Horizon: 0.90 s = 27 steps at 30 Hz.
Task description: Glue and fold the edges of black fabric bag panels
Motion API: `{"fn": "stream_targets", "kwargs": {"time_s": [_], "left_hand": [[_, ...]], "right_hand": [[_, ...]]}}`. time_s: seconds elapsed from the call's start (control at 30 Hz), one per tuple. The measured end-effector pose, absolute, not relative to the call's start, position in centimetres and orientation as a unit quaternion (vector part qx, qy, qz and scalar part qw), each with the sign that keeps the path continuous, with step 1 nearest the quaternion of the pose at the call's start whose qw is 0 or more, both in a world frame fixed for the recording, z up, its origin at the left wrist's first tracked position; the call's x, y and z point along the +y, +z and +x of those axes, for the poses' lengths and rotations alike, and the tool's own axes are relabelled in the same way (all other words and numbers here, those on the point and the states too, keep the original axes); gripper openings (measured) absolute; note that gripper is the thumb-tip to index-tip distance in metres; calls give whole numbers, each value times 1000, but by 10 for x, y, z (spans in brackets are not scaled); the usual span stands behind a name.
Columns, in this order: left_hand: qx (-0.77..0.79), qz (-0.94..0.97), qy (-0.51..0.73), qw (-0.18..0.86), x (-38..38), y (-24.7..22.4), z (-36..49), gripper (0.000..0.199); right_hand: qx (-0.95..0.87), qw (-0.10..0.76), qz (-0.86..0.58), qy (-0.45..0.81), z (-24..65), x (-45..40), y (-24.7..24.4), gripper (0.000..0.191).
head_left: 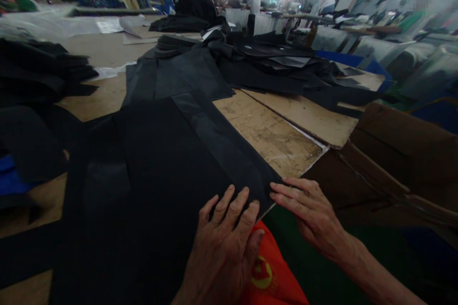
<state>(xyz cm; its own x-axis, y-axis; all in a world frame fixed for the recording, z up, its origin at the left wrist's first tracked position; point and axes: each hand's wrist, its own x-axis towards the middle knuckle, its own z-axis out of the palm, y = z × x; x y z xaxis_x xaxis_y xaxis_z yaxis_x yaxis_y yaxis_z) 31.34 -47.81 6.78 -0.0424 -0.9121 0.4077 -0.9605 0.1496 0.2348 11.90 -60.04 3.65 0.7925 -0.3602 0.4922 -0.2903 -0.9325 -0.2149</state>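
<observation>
A large black fabric piece [157, 152] lies spread over the near part of the worktable, with a smoother, shinier black strip [214, 138] along its right side. My left hand [229, 233] rests on the fabric near the table's front edge, its fingers spread and holding nothing. At the fabric's right corner is my right hand [307, 205]; its fingertips touch the edge there. Its fingers are stretched out, and the thumb is hidden beneath. Whether a fold of cloth is pinched there cannot be made out.
Black pieces are heaped at the back [265, 57] and left [36, 71] of the wooden tabletop [265, 128]. An open cardboard box [404, 152] stands at the right, against the table edge. People work at far benches. A red-orange cloth [275, 267] shows below my hands.
</observation>
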Motion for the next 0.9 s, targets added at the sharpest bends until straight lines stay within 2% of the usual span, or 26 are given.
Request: {"fn": "stream_targets", "kwargs": {"time_s": [0.37,0.9], "left_hand": [[-703,670,45,233,-479,64,310,32],[-691,678,35,248,-480,64,309,32]], "right_hand": [[180,60,-943,-274,124,-598,41,36],[194,35,-944,-263,125,-594,44,36]]}}
